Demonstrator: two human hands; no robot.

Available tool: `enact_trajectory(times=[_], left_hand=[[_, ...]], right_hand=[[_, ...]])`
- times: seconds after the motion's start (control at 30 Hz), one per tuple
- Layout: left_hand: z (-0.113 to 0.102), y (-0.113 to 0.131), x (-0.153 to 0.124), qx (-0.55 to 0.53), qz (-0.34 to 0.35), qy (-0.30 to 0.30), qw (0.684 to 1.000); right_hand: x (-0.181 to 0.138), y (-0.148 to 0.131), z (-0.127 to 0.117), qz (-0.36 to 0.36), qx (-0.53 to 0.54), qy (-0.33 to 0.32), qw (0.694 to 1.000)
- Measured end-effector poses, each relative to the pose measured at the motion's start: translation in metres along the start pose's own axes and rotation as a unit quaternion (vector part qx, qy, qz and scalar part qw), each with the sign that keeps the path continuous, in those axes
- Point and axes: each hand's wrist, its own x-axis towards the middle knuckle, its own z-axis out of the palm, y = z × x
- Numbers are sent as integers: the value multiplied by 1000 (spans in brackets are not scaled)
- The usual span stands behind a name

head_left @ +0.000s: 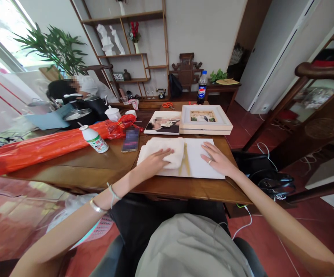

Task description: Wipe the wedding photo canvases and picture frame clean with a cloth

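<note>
Left grip: my left grip [155, 161] lies palm-down on the folded white cloth [167, 144], fingers together and pressing it flat, pinching nothing.
Right grip: my right grip [217, 159] is spread flat on the white board [194, 163], a ring on one finger, holding nothing.
Where the cloth is: on the left half of the board, near the middle of the desk [97, 169]. It sits just left of a thin yellowish strip [186, 159], and I cannot tell what that strip is.
Step in hand: I judge it as pressing or wiping the cloth over the board.
Doing it well: I would use the right palm as an anchor so the board does not slide on the polished wood. I would press evenly through the whole left palm and steer the cloth clear of the strip.
Beyond the board: a pale framed picture [204, 117] lies just past the far edge, with a photo print [164, 124] to its left.
Left of the board: a phone [131, 139], a tilted drink bottle [94, 140] and a long orange plastic bag [40, 148].
Far end: a Pepsi bottle [202, 87], orange-handled scissors [167, 104] and dark pots [77, 113], with another person [69, 86] behind them.
Room: an open wooden shelf [126, 38] with figurines, and a leafy plant [54, 48] by the window. There is a red tiled floor [247, 123], with a black bag [259, 165] on it right of the desk.
</note>
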Motion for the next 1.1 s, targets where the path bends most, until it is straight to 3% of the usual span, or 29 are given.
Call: enact_trajectory(times=[0.1,0.2,0.43,0.53,0.67,0.93,1.1], left_hand=[[2,-26,25,-24,-58,3,998],[-2,-33,48,-68,-94,27,993],[-11,-8,105,-102,-80,45,991],[-11,0,113,-94,-69,29,993],[-7,-9,91,-56,-78,22,995],[0,-53,21,0,-102,5,995],[-6,-38,8,2,-97,-3,995]], right_hand=[[0,0,0,-2,-1,0,1000],[-1,0,-1,-1,-4,-4,1000],[0,0,0,-9,-6,-3,1000],[1,0,0,-10,1,-4,1000],[1,2,1,-6,4,-3,1000],[0,4,4,-3,16,-2,1000],[-1,1,2,2,11,-10,1000]])
